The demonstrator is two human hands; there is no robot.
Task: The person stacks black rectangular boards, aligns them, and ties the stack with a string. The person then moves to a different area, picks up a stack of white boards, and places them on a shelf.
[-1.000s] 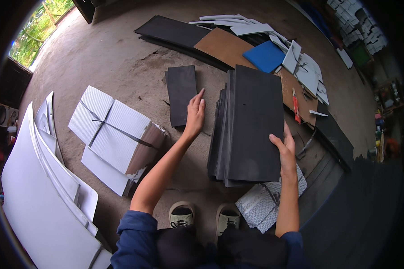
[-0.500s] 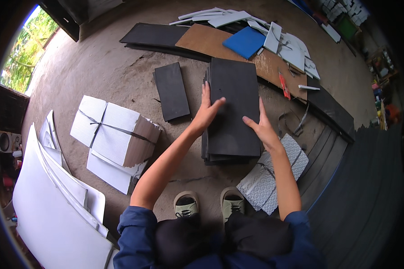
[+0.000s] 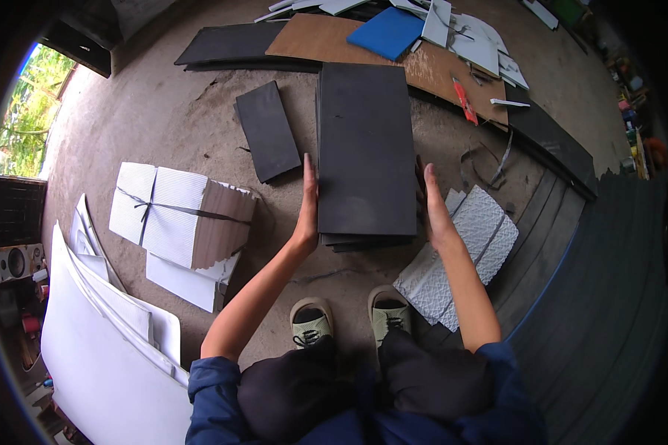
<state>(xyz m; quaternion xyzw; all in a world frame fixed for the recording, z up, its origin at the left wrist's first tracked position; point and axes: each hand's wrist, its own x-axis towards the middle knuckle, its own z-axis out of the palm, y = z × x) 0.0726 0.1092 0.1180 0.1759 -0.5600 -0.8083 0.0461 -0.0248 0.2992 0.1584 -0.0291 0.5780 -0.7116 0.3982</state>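
Observation:
In front of me a tall stack of black rectangular foam-like sheets (image 3: 367, 148) stands on the floor, its top sheet lying nearly square over the ones beneath. My left hand (image 3: 309, 204) is flat along the stack's left edge, fingers stretched out and pointing away from me. At the right edge, my right hand (image 3: 436, 208) is upright with straight fingers, its palm turned toward the stack; a narrow gap shows beside it. A smaller pile of black sheets (image 3: 269, 132) lies just beyond my left hand. The lower sheets are mostly hidden under the top one.
A strapped bundle of white ribbed sheets (image 3: 174, 215) sits at left, near large white sheets (image 3: 104, 334). A textured white bundle (image 3: 467, 252) lies by my right forearm. Farther off are a brown board (image 3: 319, 38), a blue sheet (image 3: 386, 33), white offcuts (image 3: 479, 41) and a red cutter knife (image 3: 464, 100).
Both hands have moved from the top of the stack down to its sides. The top sheet now sits straighter over the pile. My view has shifted slightly.

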